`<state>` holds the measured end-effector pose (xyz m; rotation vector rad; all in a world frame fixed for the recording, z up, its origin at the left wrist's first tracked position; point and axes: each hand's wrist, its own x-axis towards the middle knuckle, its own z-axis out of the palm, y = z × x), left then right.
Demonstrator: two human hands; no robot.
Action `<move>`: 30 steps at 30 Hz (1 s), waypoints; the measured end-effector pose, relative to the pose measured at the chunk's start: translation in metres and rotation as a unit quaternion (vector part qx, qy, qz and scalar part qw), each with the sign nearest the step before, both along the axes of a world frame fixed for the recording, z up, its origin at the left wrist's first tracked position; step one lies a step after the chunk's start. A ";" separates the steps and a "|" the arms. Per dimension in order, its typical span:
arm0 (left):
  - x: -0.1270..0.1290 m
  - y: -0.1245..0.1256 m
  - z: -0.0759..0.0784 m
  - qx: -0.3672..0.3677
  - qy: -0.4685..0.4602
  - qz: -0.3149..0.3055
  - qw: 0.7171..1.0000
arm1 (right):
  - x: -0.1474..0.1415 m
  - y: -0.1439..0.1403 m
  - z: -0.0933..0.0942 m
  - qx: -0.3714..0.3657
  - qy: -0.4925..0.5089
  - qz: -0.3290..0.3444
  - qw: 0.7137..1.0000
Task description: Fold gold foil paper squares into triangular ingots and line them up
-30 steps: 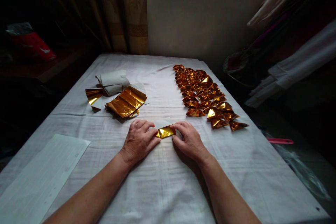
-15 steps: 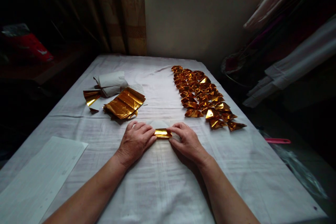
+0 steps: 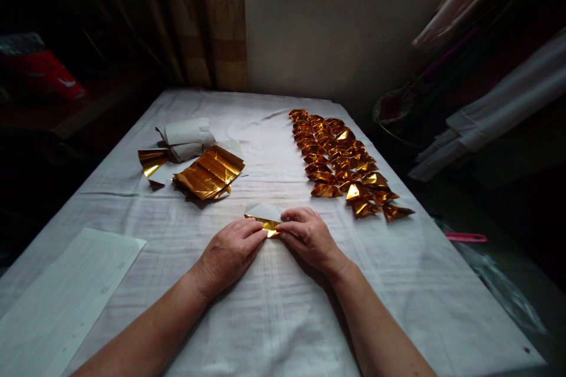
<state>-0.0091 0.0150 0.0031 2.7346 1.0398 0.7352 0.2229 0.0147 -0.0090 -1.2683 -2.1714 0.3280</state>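
- Head view: at the frame's middle, the left hand (image 3: 227,254) and the right hand (image 3: 309,237) pinch one gold foil sheet (image 3: 264,219) against the white cloth (image 3: 274,306).
- Both hands' fingers grasp its edges.
- To fold well, I think the corners should match before pressing the crease flat.
- Folded gold pieces (image 3: 342,159) lie at upper right, flat sheets (image 3: 209,172) at upper left.

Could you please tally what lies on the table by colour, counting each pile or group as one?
Gold: 4 – the foil piece pinched between the left hand and right hand, the flat foil stack, the loose foil sheet, the group of folded pieces.
White: 2 – the paper bundle, the lined sheet.
Total: 6
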 end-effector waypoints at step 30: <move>0.001 -0.002 0.008 0.002 0.044 -0.023 0.999 | -0.028 0.006 0.005 -0.053 -0.019 -0.161 0.985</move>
